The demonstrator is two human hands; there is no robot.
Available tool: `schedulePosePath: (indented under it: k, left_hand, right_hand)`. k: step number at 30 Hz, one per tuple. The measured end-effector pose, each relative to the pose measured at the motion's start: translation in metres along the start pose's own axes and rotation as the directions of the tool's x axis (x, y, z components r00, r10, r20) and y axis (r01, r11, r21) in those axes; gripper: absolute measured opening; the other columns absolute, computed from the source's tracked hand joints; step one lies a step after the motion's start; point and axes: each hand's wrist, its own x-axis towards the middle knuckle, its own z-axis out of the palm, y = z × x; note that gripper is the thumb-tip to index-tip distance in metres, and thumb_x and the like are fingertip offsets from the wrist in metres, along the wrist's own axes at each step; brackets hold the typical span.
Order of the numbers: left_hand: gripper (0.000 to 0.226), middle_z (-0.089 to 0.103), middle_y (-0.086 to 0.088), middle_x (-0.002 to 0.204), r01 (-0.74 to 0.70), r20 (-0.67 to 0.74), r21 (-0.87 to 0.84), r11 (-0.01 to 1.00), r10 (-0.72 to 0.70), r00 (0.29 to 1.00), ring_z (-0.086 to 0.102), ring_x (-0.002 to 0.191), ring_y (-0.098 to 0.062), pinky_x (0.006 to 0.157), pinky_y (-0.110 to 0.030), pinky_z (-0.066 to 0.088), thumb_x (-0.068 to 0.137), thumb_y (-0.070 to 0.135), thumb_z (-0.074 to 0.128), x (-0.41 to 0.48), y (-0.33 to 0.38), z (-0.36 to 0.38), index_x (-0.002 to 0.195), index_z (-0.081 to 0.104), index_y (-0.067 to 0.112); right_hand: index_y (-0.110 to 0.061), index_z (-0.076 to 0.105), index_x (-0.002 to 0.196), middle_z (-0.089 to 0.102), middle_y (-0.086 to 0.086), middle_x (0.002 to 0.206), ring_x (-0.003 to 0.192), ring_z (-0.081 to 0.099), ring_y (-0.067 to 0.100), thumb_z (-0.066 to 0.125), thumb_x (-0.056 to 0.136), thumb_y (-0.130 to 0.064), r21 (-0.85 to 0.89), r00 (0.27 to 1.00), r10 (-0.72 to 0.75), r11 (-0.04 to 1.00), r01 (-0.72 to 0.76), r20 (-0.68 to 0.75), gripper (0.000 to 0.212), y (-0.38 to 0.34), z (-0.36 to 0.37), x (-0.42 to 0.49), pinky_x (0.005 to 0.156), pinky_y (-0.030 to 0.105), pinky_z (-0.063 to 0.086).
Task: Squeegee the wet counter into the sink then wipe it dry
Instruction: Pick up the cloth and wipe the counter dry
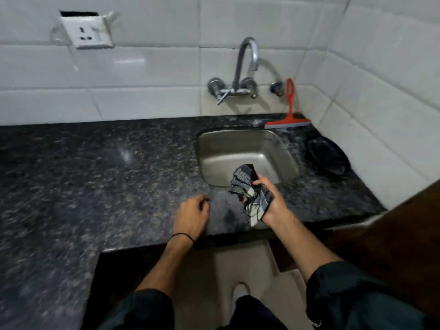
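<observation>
A dark speckled granite counter (95, 167) runs across the view, with a steel sink (228, 148) set into it at the right. My right hand (271, 198) holds a bunched grey checked cloth (250, 191) just above the sink's front rim. My left hand (192, 215) rests on the counter's front edge, fingers loosely curled, with nothing in it. A red squeegee (289, 115) leans upright against the tiled wall behind the sink, blade down on the counter.
A curved metal tap (247, 60) sticks out of the wall over the sink. A black pan (328, 156) lies on the counter right of the sink. A loose wall socket (87, 32) hangs at the upper left. A brown surface (392, 246) stands at the right.
</observation>
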Motion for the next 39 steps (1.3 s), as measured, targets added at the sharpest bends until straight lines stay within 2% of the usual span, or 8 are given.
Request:
schedulePosePath:
  k: [4, 11, 17, 21, 24, 27, 34, 39]
  left_hand:
    - [0.04, 0.076, -0.005, 0.096, -0.121, 0.062, 0.032, 0.992, 0.119, 0.991, 0.07, 0.093, -0.028, 0.081, -0.041, 0.056, 0.082, 0.036, 0.042, 0.023, 0.056, 0.038, 0.106, 0.072, 0.024]
    - [0.029, 0.075, -0.005, 0.095, -0.216, 0.19, 0.03, 0.976, 0.207, 0.96, 0.069, 0.09, -0.026, 0.082, -0.039, 0.055, 0.088, 0.026, 0.048, 0.077, 0.133, 0.141, 0.105, 0.071, 0.022]
    - [0.026, 0.074, -0.004, 0.106, -0.253, 0.208, 0.114, 0.961, 0.226, 0.952, 0.067, 0.1, -0.026, 0.084, -0.033, 0.047, 0.094, 0.019, 0.052, 0.118, 0.192, 0.218, 0.112, 0.071, 0.02]
    - [0.03, 0.071, -0.001, 0.119, -0.209, 0.182, 0.168, 0.963, 0.178, 0.967, 0.065, 0.105, -0.024, 0.085, -0.032, 0.048, 0.094, 0.018, 0.051, 0.138, 0.21, 0.242, 0.118, 0.069, 0.02]
    - [0.031, 0.069, -0.002, 0.121, -0.166, 0.145, 0.148, 0.975, 0.145, 0.979, 0.065, 0.103, -0.025, 0.087, -0.035, 0.051, 0.094, 0.016, 0.05, 0.154, 0.218, 0.252, 0.119, 0.068, 0.02]
    - [0.032, 0.068, -0.003, 0.124, -0.111, 0.118, 0.17, 0.979, 0.091, 0.989, 0.065, 0.103, -0.026, 0.088, -0.039, 0.052, 0.093, 0.016, 0.049, 0.162, 0.217, 0.255, 0.119, 0.068, 0.022]
    - [0.032, 0.064, -0.005, 0.13, -0.112, 0.073, 0.233, 0.966, 0.097, 0.993, 0.062, 0.109, -0.029, 0.095, -0.04, 0.048, 0.094, 0.014, 0.052, 0.192, 0.225, 0.254, 0.122, 0.066, 0.017]
    - [0.033, 0.065, -0.006, 0.129, -0.153, 0.073, 0.27, 0.951, 0.138, 0.988, 0.06, 0.116, -0.027, 0.096, -0.04, 0.047, 0.094, 0.016, 0.052, 0.197, 0.229, 0.247, 0.124, 0.066, 0.017]
  right_hand:
    - [-0.012, 0.061, 0.122, 0.065, 0.009, 0.082, 0.056, 0.058, 0.019, 0.042, 0.089, -0.008, 0.06, 0.994, -0.103, 0.993, 0.106, -0.045, 0.039, -0.06, -0.043, -0.007, 0.046, 0.024, 0.047]
    - [-0.012, 0.065, 0.127, 0.068, 0.011, 0.095, 0.06, 0.059, 0.022, 0.042, 0.091, -0.006, 0.043, 0.953, -0.238, 0.967, 0.25, -0.189, 0.043, -0.158, -0.141, 0.021, 0.049, 0.026, 0.049]
    - [-0.008, 0.072, 0.114, 0.072, 0.014, 0.113, 0.087, 0.069, 0.026, 0.051, 0.092, -0.008, -0.295, 0.859, -0.386, 0.91, 0.293, -0.337, 0.031, -0.248, -0.205, 0.081, 0.071, 0.033, 0.058]
    - [-0.018, 0.061, 0.133, 0.063, 0.002, 0.13, 0.108, 0.062, 0.016, 0.047, 0.1, -0.017, -0.826, 0.758, -0.622, 0.521, 0.215, -0.196, 0.035, -0.276, -0.252, 0.125, 0.086, 0.021, 0.051]
    - [-0.029, 0.048, 0.146, 0.048, -0.001, 0.149, 0.13, 0.049, 0.021, 0.044, 0.103, -0.033, -0.989, 0.831, -0.554, 0.14, 0.038, -0.046, 0.044, -0.281, -0.285, 0.151, 0.106, 0.038, 0.04]
    - [-0.041, 0.021, 0.155, 0.011, -0.011, 0.166, 0.153, 0.003, 0.021, 0.027, 0.101, -0.058, -0.944, 0.921, -0.388, -0.288, -0.159, -0.037, 0.058, -0.263, -0.312, 0.158, 0.12, 0.051, 0.001]
    - [-0.04, 0.0, 0.157, -0.006, -0.008, 0.167, 0.153, -0.012, 0.021, 0.012, 0.092, -0.074, -0.913, 0.951, -0.309, -0.39, -0.118, 0.009, 0.074, -0.27, -0.318, 0.17, 0.119, 0.053, -0.013]
    - [-0.036, 0.016, 0.157, 0.011, -0.004, 0.166, 0.153, 0.0, 0.024, 0.015, 0.093, -0.074, -0.884, 0.939, -0.338, -0.416, -0.213, -0.067, 0.074, -0.279, -0.312, 0.168, 0.117, 0.058, -0.011]
